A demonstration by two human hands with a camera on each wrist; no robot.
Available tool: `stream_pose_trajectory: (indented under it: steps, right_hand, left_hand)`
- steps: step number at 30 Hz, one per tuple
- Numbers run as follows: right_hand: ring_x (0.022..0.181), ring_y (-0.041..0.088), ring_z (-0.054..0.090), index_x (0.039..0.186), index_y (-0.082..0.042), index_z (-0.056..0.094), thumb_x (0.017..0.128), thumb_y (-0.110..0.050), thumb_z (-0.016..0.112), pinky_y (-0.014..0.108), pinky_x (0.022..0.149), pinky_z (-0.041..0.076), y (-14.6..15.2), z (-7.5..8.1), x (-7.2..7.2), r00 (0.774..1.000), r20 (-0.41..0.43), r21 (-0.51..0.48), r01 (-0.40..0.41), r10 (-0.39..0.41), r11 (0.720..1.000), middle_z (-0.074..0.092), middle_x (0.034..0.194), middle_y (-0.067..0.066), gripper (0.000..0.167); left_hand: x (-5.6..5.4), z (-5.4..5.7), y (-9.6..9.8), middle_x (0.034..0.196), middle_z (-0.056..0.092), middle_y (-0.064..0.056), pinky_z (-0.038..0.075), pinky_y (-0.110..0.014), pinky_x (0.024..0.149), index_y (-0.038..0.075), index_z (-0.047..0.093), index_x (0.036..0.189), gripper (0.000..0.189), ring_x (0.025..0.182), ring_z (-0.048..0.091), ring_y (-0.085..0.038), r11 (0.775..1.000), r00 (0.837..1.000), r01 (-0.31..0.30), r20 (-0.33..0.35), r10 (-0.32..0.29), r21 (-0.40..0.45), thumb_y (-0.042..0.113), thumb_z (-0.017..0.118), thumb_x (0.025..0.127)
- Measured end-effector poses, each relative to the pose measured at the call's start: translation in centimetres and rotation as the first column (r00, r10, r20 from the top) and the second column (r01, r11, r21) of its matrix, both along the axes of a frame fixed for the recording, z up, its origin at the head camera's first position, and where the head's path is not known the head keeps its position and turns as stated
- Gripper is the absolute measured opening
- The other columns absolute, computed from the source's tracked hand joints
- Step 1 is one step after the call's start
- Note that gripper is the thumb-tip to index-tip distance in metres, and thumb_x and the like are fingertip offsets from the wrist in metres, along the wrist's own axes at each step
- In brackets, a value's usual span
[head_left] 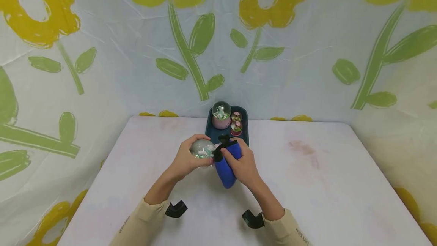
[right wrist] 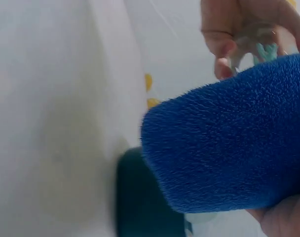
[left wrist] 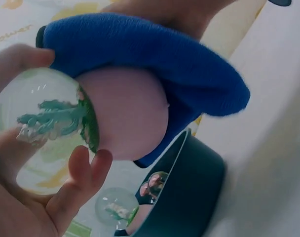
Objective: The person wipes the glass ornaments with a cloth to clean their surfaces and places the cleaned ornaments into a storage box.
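In the head view, my left hand grips a snow globe by its clear ball, tipped on its side. The left wrist view shows a teal and white figure inside the ball and a plain pink base. My right hand holds a blue plush cloth with black edging, its thumb over the near side. The cloth wraps partly round the pink base, and its loose end hangs down toward me. In the right wrist view, the cloth covers most of the globe.
Just beyond my hands stands a dark teal tray. In it are another snow globe on a pink base and two small globes on the right. A white tabletop reaches back to a flower-print curtain.
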State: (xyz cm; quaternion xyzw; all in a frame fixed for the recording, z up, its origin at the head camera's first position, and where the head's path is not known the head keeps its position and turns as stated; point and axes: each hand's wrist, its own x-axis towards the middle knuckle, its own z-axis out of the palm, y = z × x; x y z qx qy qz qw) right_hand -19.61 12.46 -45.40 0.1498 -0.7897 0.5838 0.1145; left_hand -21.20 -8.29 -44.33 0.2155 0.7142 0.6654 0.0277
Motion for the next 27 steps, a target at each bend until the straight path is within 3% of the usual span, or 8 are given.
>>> stream_pose_trajectory:
  steps: [5, 11, 14, 17, 19, 22, 24, 27]
  right_hand:
    - [0.087, 0.025, 0.064, 0.114, -0.009, 0.062, 0.094, -0.029, 0.064, 0.041, 0.072, 0.055, 1.0, 1.2, -0.3, 0.981, 0.160, 0.008, -0.108, 0.105, 0.994, 0.066, 0.102, 0.009, 0.028]
    - [0.100, 0.029, 0.060, 0.121, 0.001, 0.058, 0.099, -0.030, 0.056, 0.046, 0.085, 0.050, 2.1, 1.6, -0.2, 0.892, 0.307, -0.113, -0.312, 0.332, 0.943, 0.064, 0.110, 0.014, 0.038]
    - [0.102, 0.028, 0.057, 0.122, 0.003, 0.056, 0.100, -0.030, 0.054, 0.044, 0.086, 0.049, 2.2, 1.1, -0.2, 0.857, 0.338, -0.179, -0.349, 0.390, 0.920, 0.061, 0.109, 0.012, 0.040]
    - [0.094, 0.021, 0.058, 0.114, -0.001, 0.058, 0.101, -0.029, 0.051, 0.036, 0.080, 0.051, 2.0, 0.5, 0.1, 0.831, 0.335, -0.290, -0.357, 0.443, 0.888, 0.059, 0.099, 0.007, 0.031]
    - [0.086, 0.016, 0.058, 0.108, -0.006, 0.058, 0.102, -0.027, 0.048, 0.030, 0.073, 0.052, 1.6, 0.1, 0.3, 0.831, 0.294, -0.382, -0.350, 0.472, 0.855, 0.058, 0.093, 0.004, 0.024]
    - [0.079, 0.013, 0.058, 0.105, -0.011, 0.057, 0.102, -0.027, 0.049, 0.027, 0.067, 0.052, 0.7, -0.4, 0.6, 0.866, 0.237, -0.508, -0.276, 0.440, 0.816, 0.059, 0.089, 0.002, 0.018]
    - [0.085, 0.015, 0.058, 0.110, -0.008, 0.054, 0.100, -0.025, 0.050, 0.030, 0.073, 0.052, 0.0, -0.8, 0.8, 0.901, 0.230, -0.542, -0.195, 0.367, 0.818, 0.059, 0.095, 0.004, 0.020]
    - [0.100, 0.022, 0.056, 0.123, -0.001, 0.048, 0.098, -0.022, 0.052, 0.039, 0.087, 0.049, -0.7, -1.8, 1.2, 0.943, 0.260, -0.495, -0.056, 0.210, 0.867, 0.058, 0.111, 0.011, 0.033]
  left_hand:
    - [-0.2, 0.6, -0.6, 0.112, 0.058, -0.014, 0.056, -0.041, 0.069, 0.009, 0.059, 0.120, 0.057, 0.094, 0.058, -0.031, 0.994, 0.995, 0.093, -0.024, -0.094, -0.049, 0.003, 0.084, 0.068]
    - [-0.5, 0.6, -1.6, 0.112, 0.059, -0.015, 0.056, -0.041, 0.070, 0.004, 0.059, 0.120, 0.056, 0.096, 0.058, -0.031, 0.969, 0.966, 0.248, -0.071, -0.248, -0.008, 0.003, 0.083, 0.069]
    - [-1.0, -0.1, -2.1, 0.111, 0.059, -0.015, 0.055, -0.037, 0.071, 0.001, 0.058, 0.120, 0.055, 0.096, 0.057, -0.026, 0.937, 0.942, 0.335, -0.058, -0.331, 0.101, 0.008, 0.082, 0.071]
    - [-1.6, -1.3, -2.3, 0.110, 0.061, -0.012, 0.054, -0.032, 0.073, 0.003, 0.057, 0.121, 0.051, 0.096, 0.058, -0.022, 0.873, 0.903, 0.426, -0.049, -0.427, 0.237, 0.016, 0.077, 0.076]
    - [-2.0, -2.0, -2.3, 0.110, 0.061, -0.010, 0.053, -0.028, 0.070, 0.006, 0.057, 0.122, 0.048, 0.093, 0.059, -0.019, 0.820, 0.874, 0.473, -0.057, -0.482, 0.324, 0.020, 0.073, 0.079]
    - [-2.5, -2.8, -2.1, 0.111, 0.061, -0.008, 0.051, -0.024, 0.062, 0.009, 0.055, 0.124, 0.045, 0.089, 0.059, -0.015, 0.752, 0.849, 0.489, -0.044, -0.526, 0.442, 0.023, 0.067, 0.083]
    - [-2.7, -3.3, -2.0, 0.112, 0.060, -0.007, 0.051, -0.023, 0.057, 0.011, 0.054, 0.126, 0.045, 0.084, 0.059, -0.013, 0.720, 0.842, 0.465, -0.009, -0.539, 0.515, 0.024, 0.066, 0.085]
    - [-2.8, -4.4, -1.8, 0.110, 0.060, -0.004, 0.051, -0.023, 0.054, 0.013, 0.054, 0.126, 0.045, 0.078, 0.060, -0.012, 0.689, 0.841, 0.387, 0.071, -0.536, 0.613, 0.027, 0.068, 0.085]
